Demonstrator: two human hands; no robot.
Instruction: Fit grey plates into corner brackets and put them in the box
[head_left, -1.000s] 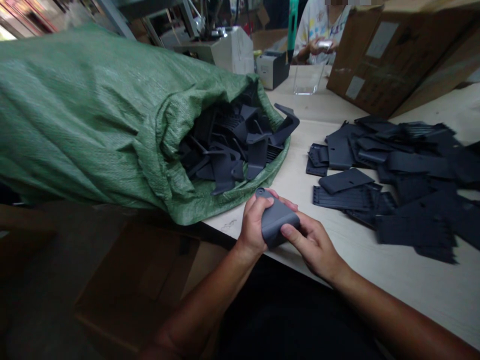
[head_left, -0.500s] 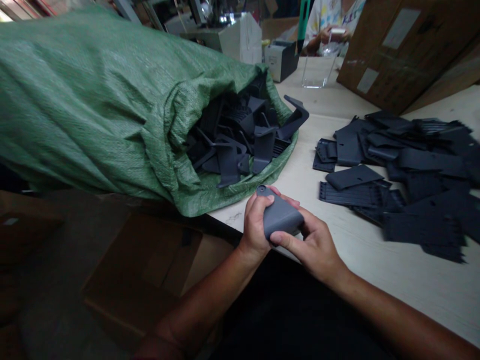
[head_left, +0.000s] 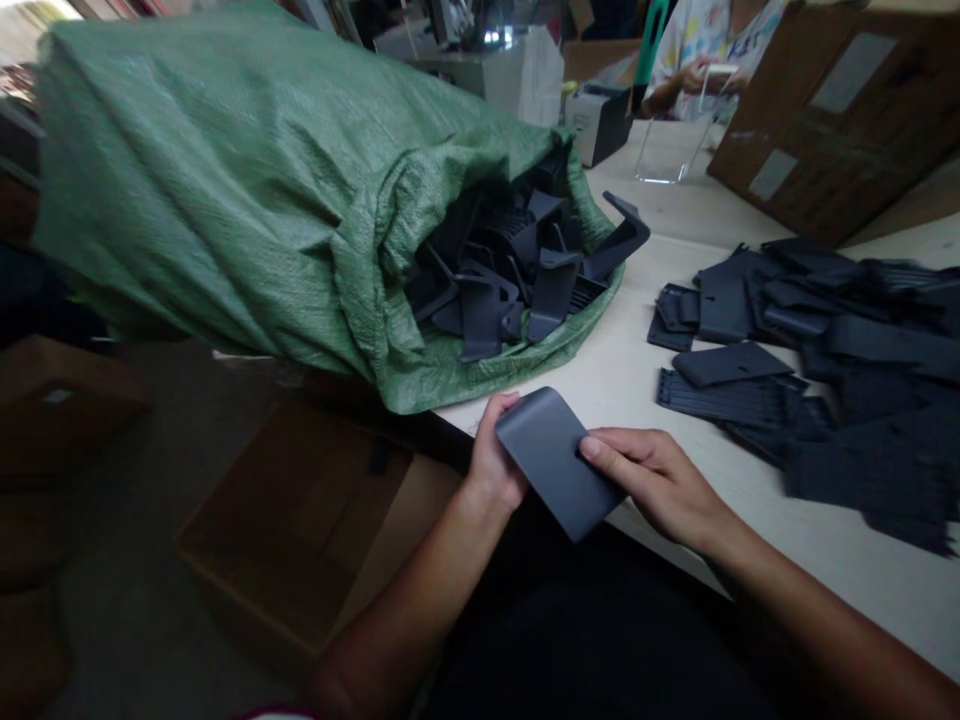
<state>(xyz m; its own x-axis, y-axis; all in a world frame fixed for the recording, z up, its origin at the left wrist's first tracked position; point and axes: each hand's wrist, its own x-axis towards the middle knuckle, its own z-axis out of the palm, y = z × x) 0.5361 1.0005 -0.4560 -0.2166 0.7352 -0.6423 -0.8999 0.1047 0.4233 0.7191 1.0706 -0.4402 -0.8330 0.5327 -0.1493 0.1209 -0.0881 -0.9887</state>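
Note:
Between my two hands is a dark grey plastic casing (head_left: 556,460), its broad smooth face turned up toward me at the table's near edge. My left hand (head_left: 495,455) grips its left side, with most of the fingers hidden behind it. On the right, my right hand (head_left: 652,475) pinches the casing, the thumb resting on the face and the other fingers partly out of sight. Just beyond lies a green woven sack (head_left: 247,190), its mouth open and full of bent dark grey plastic parts (head_left: 551,290).
Flat dark plastic panels (head_left: 862,340) lie heaped on the white table (head_left: 637,390) to the right. A cardboard box (head_left: 832,110) stands behind them. Below the table edge, at left, is an open carton (head_left: 300,530). Across the table a person (head_left: 709,70) holds a small pale object.
The casing has been turned, so its broad flat face shows instead of its narrower side and end. Both hands have shifted their hold on it. My view has swung slightly left.

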